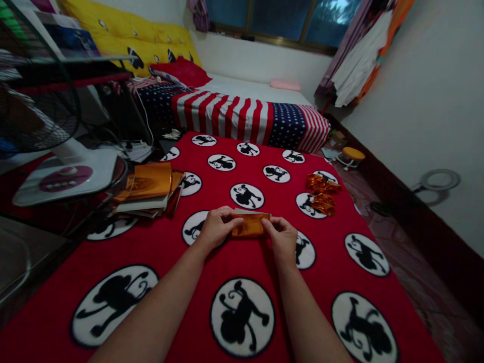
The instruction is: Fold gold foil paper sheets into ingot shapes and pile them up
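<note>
A shiny gold-orange paper (248, 226), with a pale edge showing along its top, is held between both hands above the red cloth with monkey prints (177, 297). My left hand (219, 227) pinches its left end, thumb on top. At the right end, my right hand (282, 237) grips it between thumb and fingers. To the left lies a stack of gold and pale sheets (149, 189). Several crumpled or folded gold pieces (322, 194) sit at the right side of the cloth.
A fan with a white base (68, 174) stands at the left beside a shelf (71, 80). Behind is a bed with a striped, starred cover (234, 118). A stool with a yellow top (353, 154) is on the floor at the right, near the wall.
</note>
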Demonstrator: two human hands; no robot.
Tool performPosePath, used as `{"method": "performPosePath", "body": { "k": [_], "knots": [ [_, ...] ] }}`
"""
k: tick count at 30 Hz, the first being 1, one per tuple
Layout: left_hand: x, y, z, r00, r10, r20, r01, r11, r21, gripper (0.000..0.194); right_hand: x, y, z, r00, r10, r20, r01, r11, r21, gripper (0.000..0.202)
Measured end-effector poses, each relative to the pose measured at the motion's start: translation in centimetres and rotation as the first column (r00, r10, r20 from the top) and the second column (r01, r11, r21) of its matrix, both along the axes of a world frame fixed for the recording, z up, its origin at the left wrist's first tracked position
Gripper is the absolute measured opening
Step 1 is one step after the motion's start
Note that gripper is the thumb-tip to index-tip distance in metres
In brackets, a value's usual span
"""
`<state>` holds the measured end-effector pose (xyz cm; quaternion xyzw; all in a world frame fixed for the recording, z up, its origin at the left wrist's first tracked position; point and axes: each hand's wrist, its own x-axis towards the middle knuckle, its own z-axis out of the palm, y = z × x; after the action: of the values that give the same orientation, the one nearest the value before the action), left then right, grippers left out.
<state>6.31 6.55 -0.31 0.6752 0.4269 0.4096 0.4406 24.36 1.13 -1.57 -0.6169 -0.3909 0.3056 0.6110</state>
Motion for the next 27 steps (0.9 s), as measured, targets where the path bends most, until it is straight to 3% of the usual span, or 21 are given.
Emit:
{"method": "performPosePath", "body": {
  "k": [6, 14, 27],
  "knots": [
    [-0.05, 0.11, 0.17, 0.998, 0.039, 0.053, -0.039, 0.999, -0.003, 0.016, -0.08, 0.05, 0.04, 1.0, -0.005, -0.025, 0.005, 1.0, -0.005, 0.03],
    [0.13, -0.1, 0.3, 0.995, 0.056, 0.079, -0.048, 0.993, -0.105, 0.021, -0.14, 0.2, -0.09, 0.999, -0.017, -0.034, 0.018, 1.0, 0.01, 0.031],
    [-0.03, 0.09, -0.09, 0.992, 0.033, 0.123, -0.026, 0.998, -0.058, 0.021, 0.08, 0.03, 0.05, 0.999, -0.016, -0.033, 0.018, 0.998, 0.063, 0.028]
  ]
}}
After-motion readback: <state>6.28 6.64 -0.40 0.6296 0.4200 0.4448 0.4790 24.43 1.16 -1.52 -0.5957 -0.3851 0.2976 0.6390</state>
